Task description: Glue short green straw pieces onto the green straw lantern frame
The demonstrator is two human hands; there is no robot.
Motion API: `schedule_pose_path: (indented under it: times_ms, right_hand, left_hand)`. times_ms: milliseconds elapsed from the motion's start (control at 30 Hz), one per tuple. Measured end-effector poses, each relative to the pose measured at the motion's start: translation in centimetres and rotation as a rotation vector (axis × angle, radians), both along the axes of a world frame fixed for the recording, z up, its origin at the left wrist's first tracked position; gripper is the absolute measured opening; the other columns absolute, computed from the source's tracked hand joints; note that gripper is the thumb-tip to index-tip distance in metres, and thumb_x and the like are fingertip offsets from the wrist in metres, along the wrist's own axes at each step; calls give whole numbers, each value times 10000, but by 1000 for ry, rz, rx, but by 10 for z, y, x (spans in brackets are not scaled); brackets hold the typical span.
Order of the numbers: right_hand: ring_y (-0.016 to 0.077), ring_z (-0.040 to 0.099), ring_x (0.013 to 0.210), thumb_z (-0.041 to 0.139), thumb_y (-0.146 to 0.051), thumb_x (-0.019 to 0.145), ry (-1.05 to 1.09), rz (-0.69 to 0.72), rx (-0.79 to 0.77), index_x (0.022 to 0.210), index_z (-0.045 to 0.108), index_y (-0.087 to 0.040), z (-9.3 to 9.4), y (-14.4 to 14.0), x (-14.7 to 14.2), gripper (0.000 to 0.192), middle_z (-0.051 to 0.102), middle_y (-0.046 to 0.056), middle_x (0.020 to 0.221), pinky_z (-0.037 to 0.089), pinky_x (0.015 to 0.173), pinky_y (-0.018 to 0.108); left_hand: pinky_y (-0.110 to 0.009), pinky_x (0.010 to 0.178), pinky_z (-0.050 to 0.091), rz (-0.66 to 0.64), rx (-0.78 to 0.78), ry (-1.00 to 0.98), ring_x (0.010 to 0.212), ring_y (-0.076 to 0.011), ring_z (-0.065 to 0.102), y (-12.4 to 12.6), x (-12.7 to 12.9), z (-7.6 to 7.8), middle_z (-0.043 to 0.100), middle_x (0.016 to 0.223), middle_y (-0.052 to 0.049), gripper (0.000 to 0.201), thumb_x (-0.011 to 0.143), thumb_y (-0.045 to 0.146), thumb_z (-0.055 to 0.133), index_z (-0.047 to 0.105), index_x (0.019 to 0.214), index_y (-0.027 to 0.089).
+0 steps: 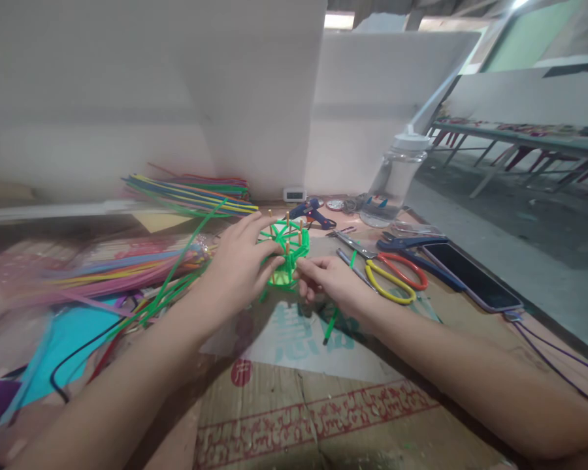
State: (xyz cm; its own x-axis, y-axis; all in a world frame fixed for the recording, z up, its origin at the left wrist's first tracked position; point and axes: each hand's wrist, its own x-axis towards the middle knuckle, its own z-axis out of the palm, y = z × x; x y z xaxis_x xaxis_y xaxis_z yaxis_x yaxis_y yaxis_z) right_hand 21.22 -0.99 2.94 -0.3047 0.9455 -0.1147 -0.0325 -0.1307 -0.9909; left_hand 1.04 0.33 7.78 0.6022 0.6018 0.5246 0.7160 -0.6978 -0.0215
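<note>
Fingers of the left hand (242,261) wrap the near-left side of a small green strip basket (287,254), clamped on its woven wall. Right hand (326,277) fingers pinched together on the basket's lower right edge, apparently on a green strip end; exact grip partly hidden. Basket sits mid-counter on flattened cardboard (294,398), with tan wooden pegs (287,219) standing upright through it.

Around it: loose green strips (176,284) trailing left, a pile of coloured strips (191,192) toward the back-left, blue glue gun (313,212) just behind the basket, yellow-and-red scissors (396,277) just right of the right hand, smartphone (475,277) near the right edge, clear plastic jar (396,179) toward the back-right.

Risk, as judged: the weave looks light and open, so squeezing too hard could bend the wall or tilt the pegs. Pulling the pinched strip sideways could slip it out of the weave. Trailing strips under the left forearm could snag and drag the basket.
</note>
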Motion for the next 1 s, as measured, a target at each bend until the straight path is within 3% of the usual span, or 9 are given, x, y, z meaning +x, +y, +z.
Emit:
schedule_pose_path:
  times_ms: [67, 167, 267, 333, 700, 833, 1000]
  right_hand:
    - [102, 533, 443, 625, -650, 854, -88, -56, 72, 687, 599, -178, -2, -3, 3, 502, 615, 0, 548, 419, 461, 237]
    - [118, 555, 539, 652, -497, 884, -254, -220, 421, 720, 576, -195, -2, -8, 8, 352, 619, -6, 617, 435, 533, 249]
    - [133, 584, 633, 674, -330, 891, -444, -276, 827, 926, 672, -197, 1, -9, 13, 138, 667, 3, 728, 452, 617, 264]
    - [133, 576, 620, 656, -287, 918, -560, -250, 962, 1058, 697, -201, 3, -7, 16, 169, 668, 0, 725, 442, 616, 265]
    - [158, 628, 687, 611, -308, 978, -792, -154, 1225, 1166, 689, -167, 9, 0, 17, 248, 731, 58, 856, 479, 674, 282]
    - [157, 627, 688, 610, -304, 976, -802, -161, 1229, 1162, 692, -164, 6, 2, 16, 247, 730, 57, 853, 476, 675, 278]
    - [143, 598, 656, 623, -296, 957, -708, -195, 1111, 1189, 674, -190, 2, 0, 15, 260, 705, 27, 814, 465, 656, 268]
  left_hand:
    - [-576, 1146, 371, 1, -3, 5, 1394, -377, 429, 0, 0, 0, 548, 1436, -152, 195, 946, 264, 583, 749, 979, 168]
    - [-569, 1146, 373, -7, -3, 9, 1388, -373, 436, 0, 0, 1, 549, 1435, -160, 203, 951, 271, 580, 747, 979, 159]
    - [-567, 1145, 375, -6, 6, 4, 1383, -374, 442, 1, -1, 0, 558, 1427, -153, 198, 948, 276, 589, 749, 970, 162]
    - [-573, 1144, 375, -1, 11, 1, 1383, -382, 441, 1, -1, -1, 560, 1426, -152, 198, 947, 278, 592, 749, 971, 160]
    - [-573, 1142, 378, -19, 25, 8, 1387, -368, 442, 2, -1, -2, 574, 1415, -146, 182, 946, 267, 598, 743, 1001, 172]
    - [-566, 1144, 380, -15, 11, -1, 1393, -354, 440, 2, 0, -1, 570, 1424, -135, 172, 945, 261, 602, 740, 1005, 179]
    - [-580, 1140, 380, -5, 8, 1, 1380, -380, 450, 1, 0, -1, 572, 1421, -156, 185, 942, 261, 602, 748, 997, 160]
